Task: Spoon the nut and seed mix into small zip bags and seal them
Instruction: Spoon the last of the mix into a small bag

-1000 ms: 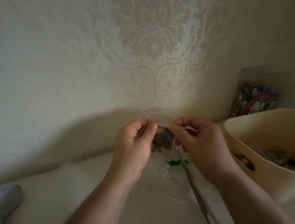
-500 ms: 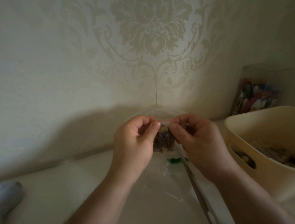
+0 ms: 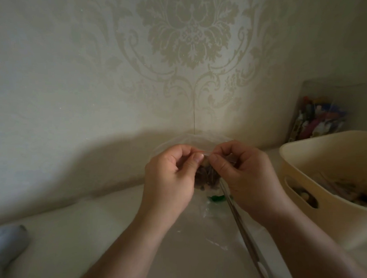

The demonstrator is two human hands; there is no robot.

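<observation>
Small zip bag (image 3: pixel 205 175) held up above the tabletop (image 3: pixel 82 244), in front of the patterned wallpaper (image 3: pixel 187 46), dark nut and seed mix (image 3: pixel 206 176) showing through the clear plastic between the two hands. Left hand (image 3: pixel 169 181) to the left of the bag, grip narrow, thumb and curled fingers pinching the bag's top edge. Right hand (image 3: pixel 245 176) to the right of the bag, grip likewise narrow, thumb and forefinger pinching the same top edge, thumb tips almost touching above the mix. Whether the zip strip is fully closed: cannot tell. Just under the bag, a long metal spoon handle (image 3: pixel 243 233) running down and to the right across the tabletop, its bowl end hidden behind the right hand. Beside the handle, below the bag, a bit of green (image 3: pixel 215 198) and some clear plastic (image 3: pixel 214 240) lying flat. To the right of the bag, a cream plastic tub (image 3: pixel 327 168) with a handle slot, more mix inside. Behind the tub, a clear container of colourful bits (image 3: pixel 318 120) against the wall. Far left of the bag, a pale grey rounded shape (image 3: pixel 8 243) at the picture's edge.
</observation>
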